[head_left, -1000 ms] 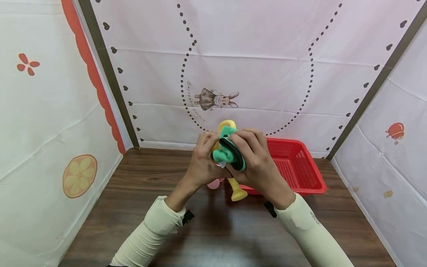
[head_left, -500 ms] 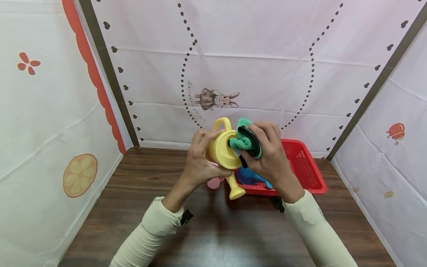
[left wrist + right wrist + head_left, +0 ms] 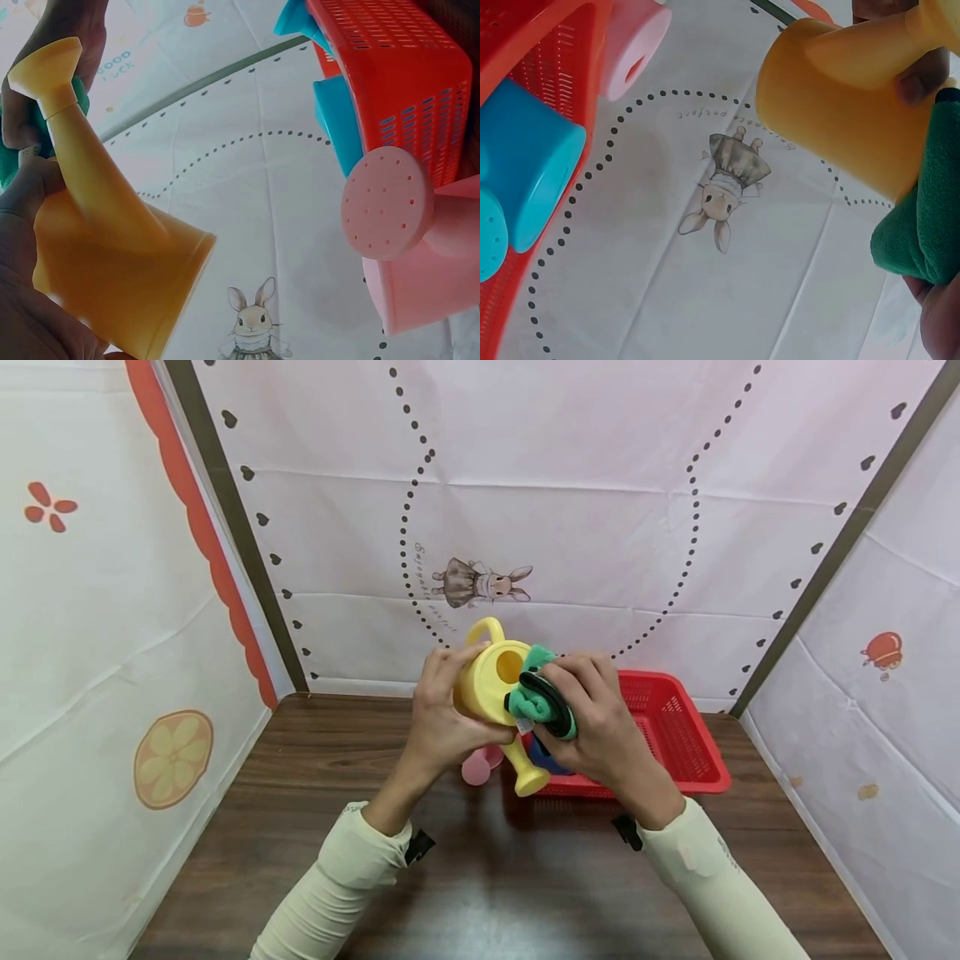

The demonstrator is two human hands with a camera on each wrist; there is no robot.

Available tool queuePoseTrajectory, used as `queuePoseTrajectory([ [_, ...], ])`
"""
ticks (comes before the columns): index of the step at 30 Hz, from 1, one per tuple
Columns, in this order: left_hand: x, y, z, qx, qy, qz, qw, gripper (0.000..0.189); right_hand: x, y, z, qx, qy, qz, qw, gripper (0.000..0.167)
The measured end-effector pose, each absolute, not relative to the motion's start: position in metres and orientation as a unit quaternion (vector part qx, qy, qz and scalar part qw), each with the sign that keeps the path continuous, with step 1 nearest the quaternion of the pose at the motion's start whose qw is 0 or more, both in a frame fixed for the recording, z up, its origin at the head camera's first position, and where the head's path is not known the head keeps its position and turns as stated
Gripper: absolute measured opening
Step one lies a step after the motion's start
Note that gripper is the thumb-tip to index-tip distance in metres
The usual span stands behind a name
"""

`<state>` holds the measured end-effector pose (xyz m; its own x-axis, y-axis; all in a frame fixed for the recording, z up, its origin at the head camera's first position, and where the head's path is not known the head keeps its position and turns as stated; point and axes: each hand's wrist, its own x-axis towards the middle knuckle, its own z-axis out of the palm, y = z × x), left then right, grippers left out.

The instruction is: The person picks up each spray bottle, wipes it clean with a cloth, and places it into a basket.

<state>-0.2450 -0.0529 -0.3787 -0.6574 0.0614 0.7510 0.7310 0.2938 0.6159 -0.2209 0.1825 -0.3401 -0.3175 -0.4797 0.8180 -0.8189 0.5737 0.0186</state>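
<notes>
My left hand (image 3: 444, 706) grips a yellow toy watering can (image 3: 480, 689) by its body, holding it above the table with its top opening tilted toward me. Its spout (image 3: 97, 157) points down toward the near right in the head view. In my right hand (image 3: 596, 718) is a bunched green cloth (image 3: 534, 700) with black edging, pressed against the can's top rim beside the opening. The right wrist view shows the green cloth (image 3: 930, 195) touching the yellow can (image 3: 840, 105). Part of the can's top is hidden behind the cloth.
A red perforated basket (image 3: 678, 727) stands behind my right hand, with a blue watering can (image 3: 525, 165) inside. Left of the basket, a pink watering can (image 3: 427, 262) stands on the brown wooden table (image 3: 337, 752). Printed fabric walls enclose the table.
The cloth moves right off the can's opening, then back left and slightly down onto its rim. The yellow can shifts slightly left and up, its opening now visible.
</notes>
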Motion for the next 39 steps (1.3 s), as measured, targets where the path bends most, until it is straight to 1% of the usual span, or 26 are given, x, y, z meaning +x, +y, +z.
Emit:
queuePoseTrajectory([
  [6, -0.247, -0.053, -0.38, -0.26, -0.744, -0.533, 0.307, 0.103, -0.22, 0.176, -0.337, 0.457, -0.772, 0.176, 0.404, 0.066],
  [12, -0.25, -0.053, -0.381, -0.28, -0.747, -0.52, 0.304, 0.089, -0.218, 0.164, -0.332, 0.475, -0.764, 0.139, 0.413, 0.067],
  [15, -0.251, -0.054, -0.381, -0.288, -0.748, -0.515, 0.306, 0.085, -0.218, 0.159, -0.33, 0.475, -0.768, 0.13, 0.41, 0.067],
  [19, -0.251, -0.056, -0.381, -0.298, -0.75, -0.507, 0.302, 0.089, -0.219, 0.153, -0.327, 0.469, -0.77, 0.135, 0.411, 0.068],
  [23, -0.25, -0.057, -0.38, -0.309, -0.75, -0.508, 0.292, 0.095, -0.221, 0.148, -0.322, 0.462, -0.768, 0.144, 0.42, 0.072],
  [30, -0.248, -0.057, -0.381, -0.327, -0.744, -0.505, 0.291, 0.097, -0.228, 0.146, -0.308, 0.441, -0.773, 0.164, 0.426, 0.064],
  [34, -0.246, -0.057, -0.383, -0.324, -0.741, -0.505, 0.301, 0.101, -0.233, 0.153, -0.304, 0.426, -0.783, 0.183, 0.414, 0.063],
  [39, -0.245, -0.058, -0.381, -0.314, -0.739, -0.51, 0.308, 0.106, -0.239, 0.163, -0.306, 0.404, -0.793, 0.216, 0.402, 0.057],
])
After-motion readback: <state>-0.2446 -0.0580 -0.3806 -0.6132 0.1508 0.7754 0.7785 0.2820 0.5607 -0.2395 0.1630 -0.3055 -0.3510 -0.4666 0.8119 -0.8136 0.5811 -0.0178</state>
